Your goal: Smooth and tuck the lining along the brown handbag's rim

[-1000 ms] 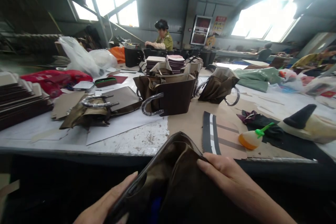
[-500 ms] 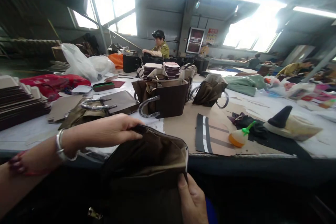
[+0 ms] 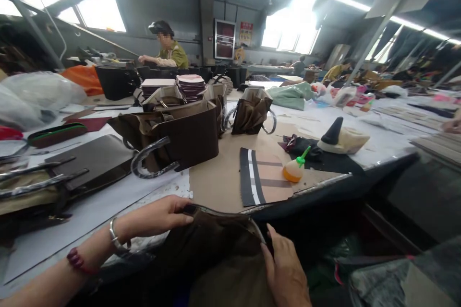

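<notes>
I hold a dark brown fabric bag [image 3: 212, 249] in my lap, below the table's front edge. My left hand [image 3: 158, 216] grips the bag's top rim on its left side, fingers curled over the edge; a silver bangle and a red bead bracelet ring that wrist. My right hand [image 3: 284, 273] is closed on the rim's right side, thumb pointing up along the edge. The bag's mouth is pulled open between the two hands.
On the table [image 3: 108, 201] stand a brown handbag with a clear curved handle [image 3: 180, 139], a flat brown bag [image 3: 90, 163], a striped cardboard pattern [image 3: 262, 177], an orange glue bottle with green nozzle [image 3: 293, 170] and a black cone [image 3: 333, 132]. A seated person [image 3: 163, 50] works at the far end.
The view has swung to the right and the table now runs diagonally. Both hands keep hold of the bag's rim, and the bag has sunk a little lower.
</notes>
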Action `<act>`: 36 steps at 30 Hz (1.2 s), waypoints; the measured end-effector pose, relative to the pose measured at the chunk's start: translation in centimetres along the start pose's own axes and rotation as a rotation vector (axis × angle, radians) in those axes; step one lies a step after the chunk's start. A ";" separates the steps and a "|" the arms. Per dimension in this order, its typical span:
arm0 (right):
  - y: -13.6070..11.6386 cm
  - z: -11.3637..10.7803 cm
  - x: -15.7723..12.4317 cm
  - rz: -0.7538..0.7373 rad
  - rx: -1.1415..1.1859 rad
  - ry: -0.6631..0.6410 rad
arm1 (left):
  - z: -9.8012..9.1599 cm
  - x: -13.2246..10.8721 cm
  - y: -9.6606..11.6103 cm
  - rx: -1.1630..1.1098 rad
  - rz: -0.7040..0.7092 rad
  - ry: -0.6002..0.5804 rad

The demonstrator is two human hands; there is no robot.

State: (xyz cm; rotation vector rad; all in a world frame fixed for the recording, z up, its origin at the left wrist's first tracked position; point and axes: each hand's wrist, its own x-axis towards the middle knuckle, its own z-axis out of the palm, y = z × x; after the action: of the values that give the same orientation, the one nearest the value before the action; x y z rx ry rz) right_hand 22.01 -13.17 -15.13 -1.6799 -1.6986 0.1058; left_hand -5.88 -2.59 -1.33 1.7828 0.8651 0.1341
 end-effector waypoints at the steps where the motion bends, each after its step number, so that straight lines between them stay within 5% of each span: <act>1: -1.1 -0.2 1.1 -0.128 -0.043 0.011 | -0.1 0.0 0.0 -0.021 0.005 -0.014; 3: -3.4 -0.4 3.3 -0.287 -0.079 -0.047 | -0.3 -0.1 0.1 -0.031 -0.002 -0.020; 6: -6.0 0.5 5.0 -0.329 -0.130 -0.110 | -0.2 -0.3 0.0 -0.022 -0.044 0.011; 12: -5.8 2.0 2.3 -0.727 0.012 -0.115 | 0.1 -0.8 -0.5 -0.079 -0.085 0.092; 18: -5.9 0.4 3.0 -0.315 0.017 -0.307 | 0.7 -1.1 -0.5 0.001 -0.124 0.140; 25: -8.6 1.9 3.9 -0.320 0.024 -0.137 | 1.9 -1.2 -0.7 0.153 -0.095 0.242; 36: -9.8 1.6 3.5 -0.225 0.238 -0.281 | 5.8 -3.4 -1.5 -0.100 -0.249 0.473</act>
State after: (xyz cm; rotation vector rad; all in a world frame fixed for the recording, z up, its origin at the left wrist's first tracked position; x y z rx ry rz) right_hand 13.41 -10.74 -9.58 -1.3376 -1.9838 0.4366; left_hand -6.26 -9.01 -3.86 1.5562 1.3842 0.4411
